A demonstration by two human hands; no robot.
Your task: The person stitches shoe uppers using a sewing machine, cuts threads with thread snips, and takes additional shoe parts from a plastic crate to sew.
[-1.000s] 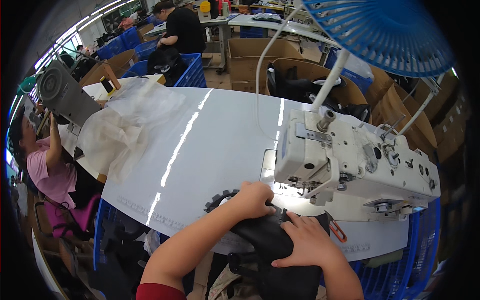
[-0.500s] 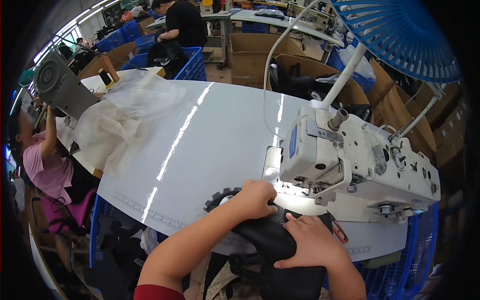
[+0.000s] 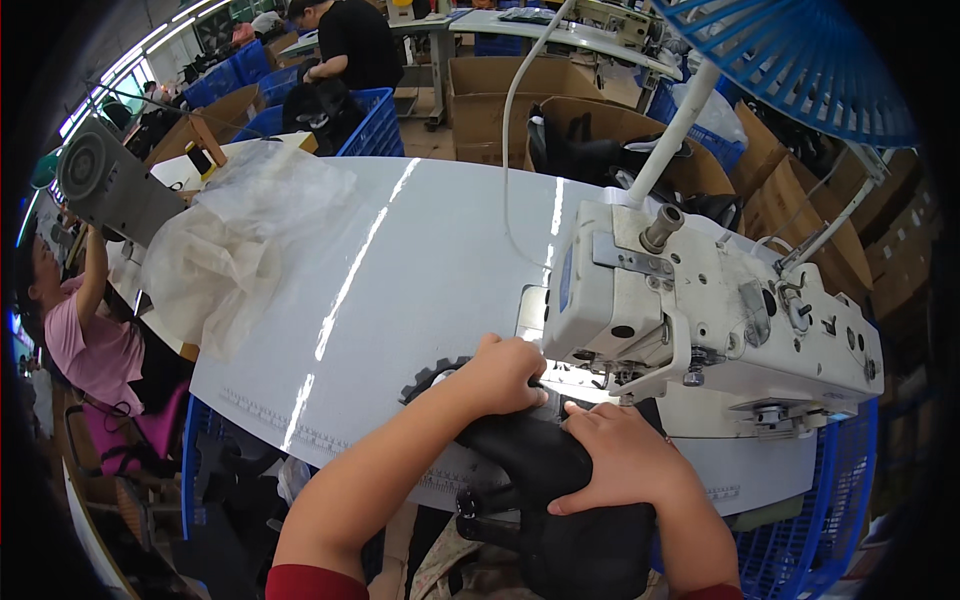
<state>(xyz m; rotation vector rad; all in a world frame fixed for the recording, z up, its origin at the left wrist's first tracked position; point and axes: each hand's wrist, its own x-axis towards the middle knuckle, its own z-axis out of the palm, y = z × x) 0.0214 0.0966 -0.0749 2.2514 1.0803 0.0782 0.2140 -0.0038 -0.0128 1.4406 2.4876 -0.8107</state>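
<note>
A black, leather-like padded piece [image 3: 530,450] lies bunched at the near edge of the white table, its lower part hanging over my lap; its exact kind is not clear. A toothed black rim [image 3: 425,378] shows beyond my left forearm. My left hand [image 3: 508,372] is closed with bent fingers on the far edge of the piece, beside the sewing machine's needle area. My right hand [image 3: 625,455] lies spread on top of the piece, thumb stretched toward me. The white sewing machine [image 3: 640,290] stands just beyond both hands. Its needle tip cannot be made out.
Sheer whitish fabric [image 3: 230,240] lies at the table's left. A blue fan [image 3: 810,70] hangs upper right. Cartons [image 3: 520,85] and blue crates [image 3: 370,125] stand behind. Two people work nearby, one in pink [image 3: 80,340] at left, one in black [image 3: 355,45] behind.
Both hands and the black piece have shifted slightly away from me, toward the machine. The orange-handled tool beside my right hand is now mostly hidden. The view has turned a little.
</note>
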